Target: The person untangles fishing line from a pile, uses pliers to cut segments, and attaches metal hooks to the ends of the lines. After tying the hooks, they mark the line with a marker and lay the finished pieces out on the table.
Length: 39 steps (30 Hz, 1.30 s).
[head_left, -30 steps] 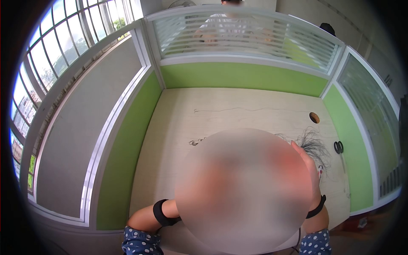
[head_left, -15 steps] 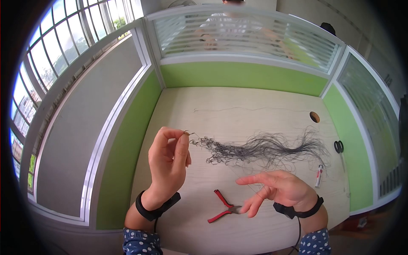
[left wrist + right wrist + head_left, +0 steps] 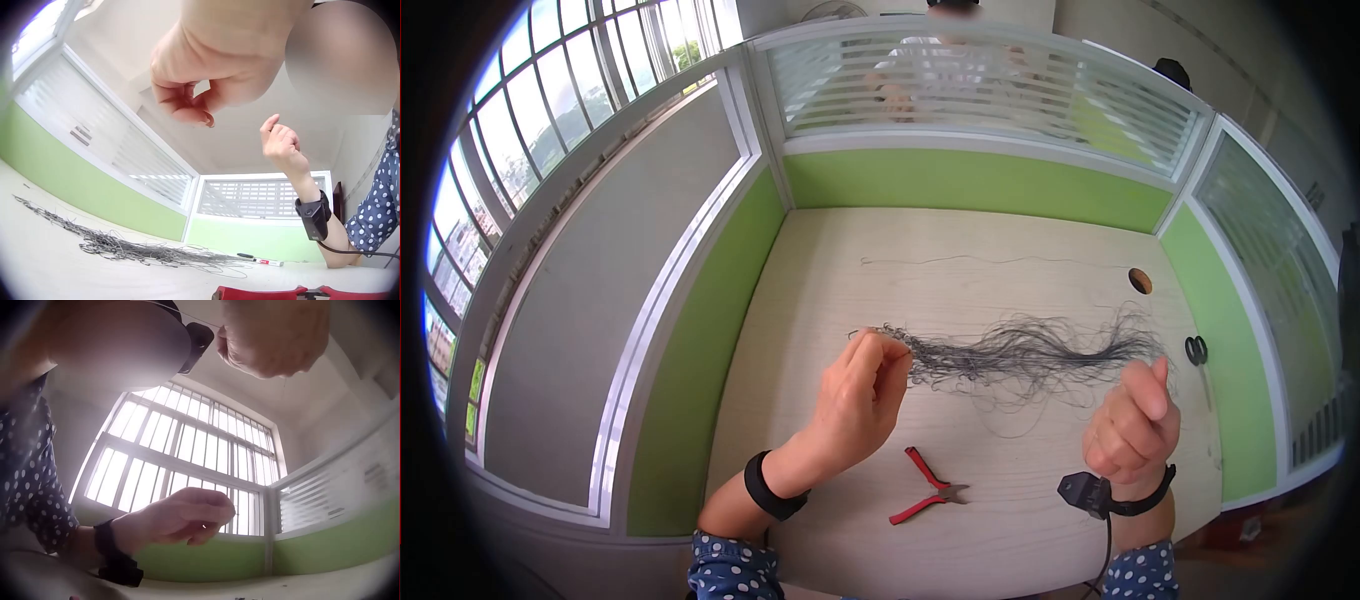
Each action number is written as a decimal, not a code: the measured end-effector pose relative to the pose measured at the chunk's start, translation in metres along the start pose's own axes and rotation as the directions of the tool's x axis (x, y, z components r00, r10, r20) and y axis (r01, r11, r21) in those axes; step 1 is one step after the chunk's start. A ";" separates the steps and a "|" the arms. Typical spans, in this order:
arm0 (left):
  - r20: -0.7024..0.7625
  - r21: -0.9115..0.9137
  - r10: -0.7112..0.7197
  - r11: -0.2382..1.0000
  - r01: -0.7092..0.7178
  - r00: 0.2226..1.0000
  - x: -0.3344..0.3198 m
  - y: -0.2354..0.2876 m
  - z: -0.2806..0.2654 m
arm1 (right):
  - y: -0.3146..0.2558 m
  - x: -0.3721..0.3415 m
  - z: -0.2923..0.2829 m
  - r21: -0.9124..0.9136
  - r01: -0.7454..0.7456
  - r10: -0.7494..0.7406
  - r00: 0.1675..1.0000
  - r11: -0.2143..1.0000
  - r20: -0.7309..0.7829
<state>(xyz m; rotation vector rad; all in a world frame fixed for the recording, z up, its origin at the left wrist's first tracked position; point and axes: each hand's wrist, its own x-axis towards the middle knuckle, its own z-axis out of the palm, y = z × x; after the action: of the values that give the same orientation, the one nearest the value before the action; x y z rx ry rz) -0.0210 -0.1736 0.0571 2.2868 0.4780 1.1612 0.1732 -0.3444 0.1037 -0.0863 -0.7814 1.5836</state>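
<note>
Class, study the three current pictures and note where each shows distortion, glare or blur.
Head view: black corners, the window bows, but the bundle of lines looks fairly crisp; left wrist view: a round blur at upper right; right wrist view: the panes glare white.

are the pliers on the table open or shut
Open: the head view shows the pliers with their red handles spread wide apart.

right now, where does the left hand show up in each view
Head: left hand, lower half, just left of centre.
Left wrist: left hand, top, near the middle.
Right wrist: left hand, lower half, across the window.
Shared landmark: green partition.
</note>
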 end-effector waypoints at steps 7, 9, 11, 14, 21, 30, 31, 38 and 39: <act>0.375 -0.103 0.114 0.991 -0.081 0.920 -0.014 0.031 0.002 | 0.004 0.012 -0.020 -0.235 0.423 -0.484 0.771 0.875 -0.414; 0.403 -0.184 0.113 0.982 -0.041 0.908 -0.013 0.037 -0.004 | 0.009 0.018 -0.026 -0.804 0.219 -0.614 0.759 0.552 -0.215; 0.417 -0.451 0.008 0.870 0.199 0.909 -0.013 0.041 -0.009 | 0.017 0.018 -0.027 -0.910 0.102 -0.592 0.787 0.402 -0.173; 0.533 -0.546 -0.203 0.659 0.517 0.822 -0.011 0.039 -0.012 | 0.028 0.018 -0.018 -0.908 -0.308 -0.157 0.919 0.284 -0.361; 0.623 -0.402 -0.332 0.641 0.654 0.708 -0.010 0.027 0.002 | 0.039 0.015 -0.019 -0.801 -0.504 0.074 0.857 0.324 -0.510; 0.571 -0.444 -0.367 0.614 0.653 0.734 -0.011 0.025 0.009 | 0.027 0.018 -0.016 -0.693 -0.650 0.321 0.759 0.312 -0.567; 0.571 -0.444 -0.367 0.614 0.653 0.734 -0.012 0.024 0.009 | 0.029 0.017 -0.018 -0.727 -0.626 0.261 0.780 0.284 -0.569; 0.576 -0.428 -0.217 0.741 0.517 0.788 -0.018 0.018 0.013 | 0.040 0.016 -0.023 -0.761 -0.541 0.050 0.825 0.359 -0.563; 0.560 -0.418 -0.186 0.778 0.470 0.807 -0.019 0.018 0.015 | 0.042 0.016 -0.025 -0.766 -0.539 0.049 0.827 0.351 -0.559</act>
<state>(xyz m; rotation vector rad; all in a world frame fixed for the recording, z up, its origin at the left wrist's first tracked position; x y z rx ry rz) -0.0186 -0.2019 0.0484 1.7881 0.2931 0.4139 0.1468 -0.3179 0.0691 -1.4782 -1.2272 1.1786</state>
